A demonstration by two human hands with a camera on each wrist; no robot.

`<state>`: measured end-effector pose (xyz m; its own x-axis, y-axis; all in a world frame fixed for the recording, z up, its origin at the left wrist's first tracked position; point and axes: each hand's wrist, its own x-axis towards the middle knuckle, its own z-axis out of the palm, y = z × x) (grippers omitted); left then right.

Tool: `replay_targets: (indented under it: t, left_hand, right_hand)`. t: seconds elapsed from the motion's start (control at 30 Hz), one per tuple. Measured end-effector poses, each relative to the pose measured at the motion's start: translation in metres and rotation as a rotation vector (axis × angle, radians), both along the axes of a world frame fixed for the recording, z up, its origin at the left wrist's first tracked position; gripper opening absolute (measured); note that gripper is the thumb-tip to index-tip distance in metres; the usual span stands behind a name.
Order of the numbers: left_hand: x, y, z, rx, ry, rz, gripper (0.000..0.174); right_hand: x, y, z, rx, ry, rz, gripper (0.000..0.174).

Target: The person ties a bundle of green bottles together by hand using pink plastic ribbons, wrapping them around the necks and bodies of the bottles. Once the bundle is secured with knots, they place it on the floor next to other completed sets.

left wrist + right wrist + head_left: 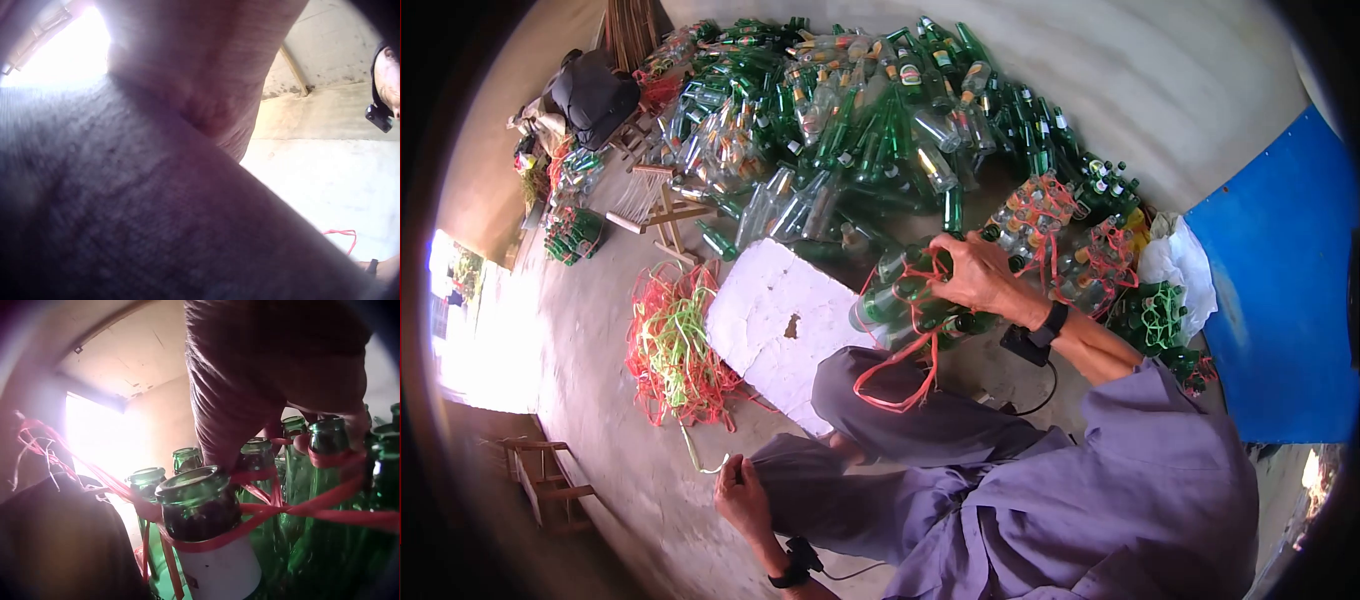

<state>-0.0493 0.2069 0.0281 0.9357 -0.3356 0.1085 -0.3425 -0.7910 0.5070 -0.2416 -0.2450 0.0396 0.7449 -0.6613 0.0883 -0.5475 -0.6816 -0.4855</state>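
**Green bottles roped, tail left loose**

Red strap [300, 509] already crosses the necks of the bottle bundle [905, 300], which lies against the person's knee beside a white foam slab [785, 325]. The right hand [975, 275] curls over the necks, gripping them. The left hand [740, 495] sits low by the other knee, at a pale strand; whether it pinches that, I cannot tell. Judging by the dangling tail, knotting remains. Tied bundles [1040, 225] stand near, and a heap of loose bottles [850, 110] waits.

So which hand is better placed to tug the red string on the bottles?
Probably the right hand: it holds the tied green bottles, right at the red string. The left hand is down by the knee, away from them.
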Motion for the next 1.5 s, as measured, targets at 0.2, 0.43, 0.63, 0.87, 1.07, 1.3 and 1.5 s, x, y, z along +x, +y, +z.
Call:
replay_targets:
  t: [0.2, 0.43, 0.63, 0.87, 1.07, 1.3, 1.5]
  left_hand:
    - [0.000, -0.003, -0.004, 0.041, -0.029, -0.023, 0.020]
    - [0.001, -0.012, -0.003, 0.095, -0.045, -0.038, 0.020]
    - [0.004, -0.023, -0.003, 0.137, -0.049, -0.070, 0.019]
    - [0.008, -0.035, -0.005, 0.154, -0.066, -0.113, 0.019]
    - [0.015, -0.052, -0.010, 0.187, -0.068, -0.164, 0.020]
    - [0.019, -0.073, -0.008, 0.264, -0.018, -0.182, 0.023]
    - [0.030, -0.083, -0.007, 0.327, 0.060, -0.209, 0.027]
  right_hand:
    - [-0.057, 0.004, -0.020, 0.084, 0.021, -0.185, 0.055]
    - [-0.113, 0.008, -0.053, 0.091, -0.079, -0.332, 0.046]
    - [-0.149, 0.015, -0.093, -0.003, 0.173, -0.377, 0.048]
    - [-0.216, 0.024, -0.137, 0.096, 0.328, -0.541, 0.050]
    - [-0.269, 0.021, -0.149, 0.254, 0.424, -0.765, 0.060]
    - [-0.304, 0.024, -0.149, 0.440, 0.348, -0.940, 0.063]
    - [-0.309, 0.025, -0.148, 0.457, 0.277, -0.897, 0.067]
